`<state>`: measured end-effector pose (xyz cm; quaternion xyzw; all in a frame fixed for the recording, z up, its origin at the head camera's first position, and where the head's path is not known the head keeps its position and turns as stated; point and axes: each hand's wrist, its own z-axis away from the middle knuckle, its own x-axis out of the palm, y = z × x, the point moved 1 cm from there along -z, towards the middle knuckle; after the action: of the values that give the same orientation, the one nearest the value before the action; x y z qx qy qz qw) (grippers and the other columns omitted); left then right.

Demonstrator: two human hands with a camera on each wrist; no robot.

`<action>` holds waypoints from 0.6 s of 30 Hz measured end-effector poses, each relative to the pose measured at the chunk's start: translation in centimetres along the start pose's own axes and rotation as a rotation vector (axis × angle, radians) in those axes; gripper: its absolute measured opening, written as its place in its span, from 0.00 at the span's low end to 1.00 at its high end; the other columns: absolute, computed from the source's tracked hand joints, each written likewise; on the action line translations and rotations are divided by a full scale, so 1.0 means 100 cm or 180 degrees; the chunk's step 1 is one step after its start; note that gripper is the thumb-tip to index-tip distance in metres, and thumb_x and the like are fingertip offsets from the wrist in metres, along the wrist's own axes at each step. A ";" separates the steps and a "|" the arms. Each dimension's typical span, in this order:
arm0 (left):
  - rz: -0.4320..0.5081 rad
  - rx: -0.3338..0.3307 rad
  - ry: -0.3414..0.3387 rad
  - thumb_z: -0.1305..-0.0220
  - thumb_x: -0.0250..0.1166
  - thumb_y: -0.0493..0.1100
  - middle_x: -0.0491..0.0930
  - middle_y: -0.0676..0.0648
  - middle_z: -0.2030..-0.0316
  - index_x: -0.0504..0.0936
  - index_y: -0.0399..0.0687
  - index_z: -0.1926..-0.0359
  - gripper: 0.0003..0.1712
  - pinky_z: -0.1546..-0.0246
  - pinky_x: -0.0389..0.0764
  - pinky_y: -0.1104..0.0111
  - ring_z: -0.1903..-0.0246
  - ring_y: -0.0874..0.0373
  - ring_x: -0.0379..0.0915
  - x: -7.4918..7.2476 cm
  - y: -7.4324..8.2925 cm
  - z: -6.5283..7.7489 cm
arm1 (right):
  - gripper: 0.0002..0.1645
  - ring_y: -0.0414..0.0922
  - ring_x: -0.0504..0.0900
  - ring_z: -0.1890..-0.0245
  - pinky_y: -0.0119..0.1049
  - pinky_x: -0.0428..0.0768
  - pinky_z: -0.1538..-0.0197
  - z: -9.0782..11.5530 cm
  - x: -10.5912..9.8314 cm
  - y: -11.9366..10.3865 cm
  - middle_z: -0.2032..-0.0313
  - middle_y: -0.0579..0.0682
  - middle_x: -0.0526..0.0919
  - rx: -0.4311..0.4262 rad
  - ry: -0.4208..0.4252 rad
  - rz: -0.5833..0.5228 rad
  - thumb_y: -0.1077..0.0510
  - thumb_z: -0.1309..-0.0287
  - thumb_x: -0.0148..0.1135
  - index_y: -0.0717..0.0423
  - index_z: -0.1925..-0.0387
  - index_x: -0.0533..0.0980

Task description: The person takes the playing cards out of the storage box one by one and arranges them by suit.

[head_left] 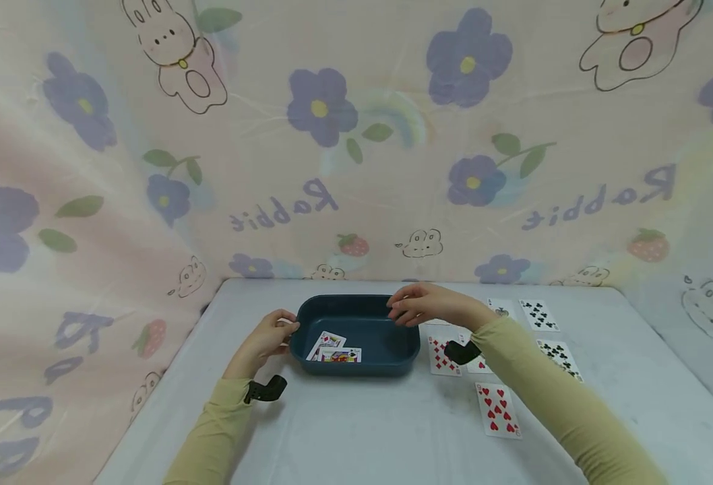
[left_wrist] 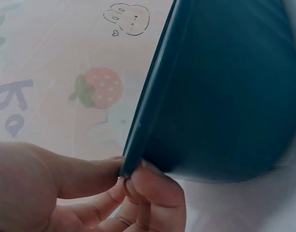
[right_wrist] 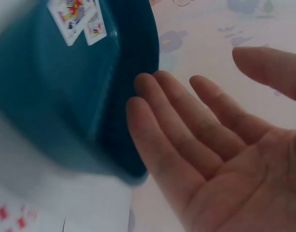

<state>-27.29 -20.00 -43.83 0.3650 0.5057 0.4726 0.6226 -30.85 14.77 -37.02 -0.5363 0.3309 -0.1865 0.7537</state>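
A dark teal oblong tray (head_left: pixel 356 369) stands on the table, with two face cards (head_left: pixel 340 355) lying overlapped at its left end. My left hand (head_left: pixel 267 340) is at the tray's left end. In the left wrist view, thumb and index finger pinch the tray's rim (left_wrist: pixel 155 82). Over the tray's back right corner is my right hand (head_left: pixel 432 304), holding nothing. Its fingers are spread and nearly straight in the right wrist view, fingertips (right_wrist: pixel 138 107) right at the tray's edge. Part of the tray's right end is hidden behind this hand.
Right of the tray lie several face-up playing cards: a ten of hearts (head_left: pixel 499 411) nearest me, a diamond card (head_left: pixel 444 356) beside the tray, and club cards (head_left: pixel 538 315) farther back. My right forearm (head_left: pixel 550 391) crosses above some of them. A patterned cloth (head_left: pixel 381 202) hangs behind the white table (head_left: pixel 362 431).
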 end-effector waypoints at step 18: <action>-0.0077 -0.0035 0.0081 0.30 0.54 0.37 0.71 0.43 0.69 0.70 0.39 0.50 0.10 0.73 0.76 0.65 0.72 0.54 0.70 0.005 0.004 0.003 | 0.24 0.56 0.77 0.46 0.46 0.74 0.45 -0.094 0.037 0.016 0.48 0.63 0.78 0.0325 -0.0401 0.0165 0.56 0.30 0.51 0.69 0.40 0.68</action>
<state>-27.07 -19.36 -43.52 0.3493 0.5154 0.4725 0.6238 -34.87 6.54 -41.53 -0.4991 0.2867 -0.1495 0.8039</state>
